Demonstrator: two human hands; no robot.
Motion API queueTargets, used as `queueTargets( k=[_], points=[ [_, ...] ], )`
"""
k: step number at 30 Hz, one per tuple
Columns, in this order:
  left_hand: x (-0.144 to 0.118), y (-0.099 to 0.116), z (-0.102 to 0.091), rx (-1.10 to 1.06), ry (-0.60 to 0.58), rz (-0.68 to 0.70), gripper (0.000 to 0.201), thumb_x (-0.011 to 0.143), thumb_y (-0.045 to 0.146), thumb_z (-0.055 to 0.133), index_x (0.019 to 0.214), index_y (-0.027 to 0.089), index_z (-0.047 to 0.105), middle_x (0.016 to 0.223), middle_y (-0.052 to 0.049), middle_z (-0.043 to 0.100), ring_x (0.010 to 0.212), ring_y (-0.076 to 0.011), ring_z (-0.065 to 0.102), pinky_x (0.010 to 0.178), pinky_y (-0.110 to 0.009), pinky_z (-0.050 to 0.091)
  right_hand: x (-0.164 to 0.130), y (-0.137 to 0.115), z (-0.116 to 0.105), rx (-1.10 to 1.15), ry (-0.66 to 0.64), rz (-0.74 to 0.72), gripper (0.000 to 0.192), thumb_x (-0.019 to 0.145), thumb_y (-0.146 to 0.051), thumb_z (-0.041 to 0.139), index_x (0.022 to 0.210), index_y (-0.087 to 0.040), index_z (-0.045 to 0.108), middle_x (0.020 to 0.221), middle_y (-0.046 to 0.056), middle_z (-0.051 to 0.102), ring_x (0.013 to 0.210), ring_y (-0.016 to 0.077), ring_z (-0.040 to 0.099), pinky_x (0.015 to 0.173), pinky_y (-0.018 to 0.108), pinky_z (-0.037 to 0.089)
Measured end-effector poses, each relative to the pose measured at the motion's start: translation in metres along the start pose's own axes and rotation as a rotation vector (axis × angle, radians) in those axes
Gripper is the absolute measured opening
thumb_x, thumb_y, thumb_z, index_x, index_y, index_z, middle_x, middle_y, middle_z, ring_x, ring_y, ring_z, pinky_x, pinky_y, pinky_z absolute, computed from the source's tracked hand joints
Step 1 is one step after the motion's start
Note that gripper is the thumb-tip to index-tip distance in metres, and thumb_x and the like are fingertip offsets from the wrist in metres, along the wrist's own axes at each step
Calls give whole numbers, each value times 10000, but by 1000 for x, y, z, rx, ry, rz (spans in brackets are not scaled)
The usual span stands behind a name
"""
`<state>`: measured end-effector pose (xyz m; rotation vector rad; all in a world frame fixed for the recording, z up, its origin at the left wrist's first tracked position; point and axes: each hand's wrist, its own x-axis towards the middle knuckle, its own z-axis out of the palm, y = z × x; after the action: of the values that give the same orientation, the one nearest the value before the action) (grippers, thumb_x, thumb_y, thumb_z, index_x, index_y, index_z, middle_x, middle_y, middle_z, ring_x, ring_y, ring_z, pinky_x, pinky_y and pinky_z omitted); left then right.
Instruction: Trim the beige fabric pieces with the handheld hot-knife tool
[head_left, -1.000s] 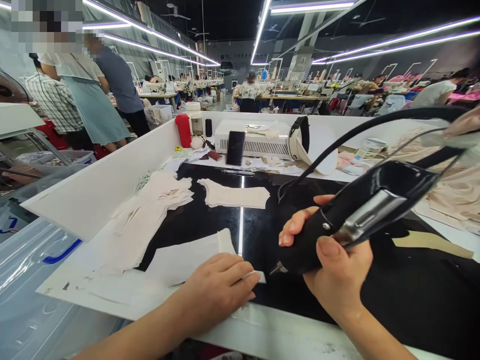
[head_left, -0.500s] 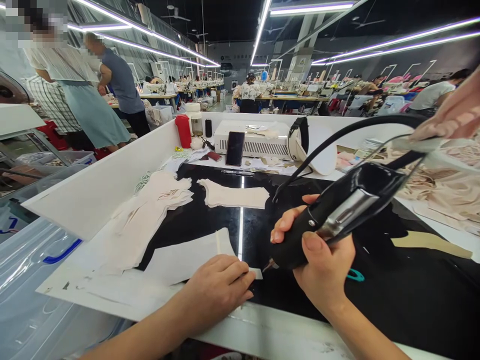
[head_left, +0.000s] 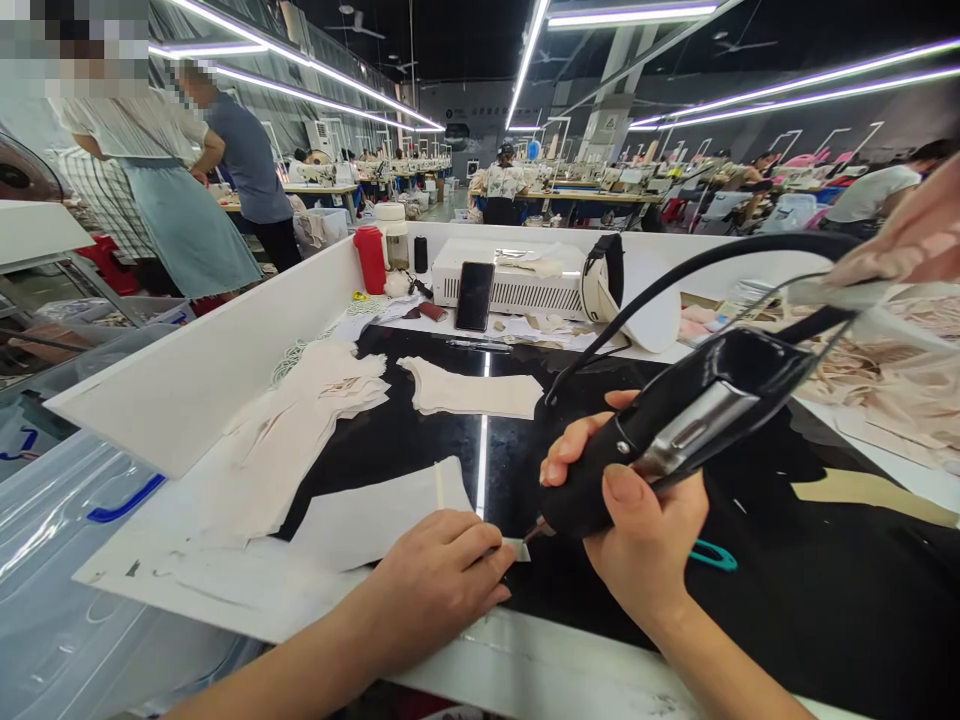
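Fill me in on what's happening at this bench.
A person's right hand grips a black corded hand tool, its tip at the end of a small white strip. The left hand pins that strip flat on the glossy black worktop. Pale cut fabric pieces lie stacked to the left.

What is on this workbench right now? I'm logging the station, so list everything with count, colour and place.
Handheld tool: one, black, cable behind, tip at the strip.
Small strip: one, white, under the left fingers.
Cloth pieces: several, cream, on the black top, centre and left.
Phone: one, black, leaning on the white box.
White box: one, at the back.
Bottle: one, red, back left.
Scissors handle: one, teal, by the right wrist.
Left hand: pressing the strip.
Right hand: gripping the tool.
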<state>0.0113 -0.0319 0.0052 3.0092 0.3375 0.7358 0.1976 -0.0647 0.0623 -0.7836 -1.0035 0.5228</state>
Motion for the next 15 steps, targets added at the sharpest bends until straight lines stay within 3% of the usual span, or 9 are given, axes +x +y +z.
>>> queueTargets(
  k=[9,15],
  points=[
    [0,1,2,17,-14,-17,264,1107,309,472,1245,133,613,1056,-74,671,1013,-202,639,904,-340,573,-3,2,-4,-13,-1,18,351,907,-338,760,1200,-276,579,816,-22,675,628,165,640,578,329,559],
    [1,0,1,17,12,0,257,1103,283,476,1248,125,618,1062,-76,677,1021,-201,640,926,-338,570,-1,-3,-4,17,31,6,410,863,-419,804,1176,-272,583,781,-32,662,596,162,614,553,317,534]
  ],
)
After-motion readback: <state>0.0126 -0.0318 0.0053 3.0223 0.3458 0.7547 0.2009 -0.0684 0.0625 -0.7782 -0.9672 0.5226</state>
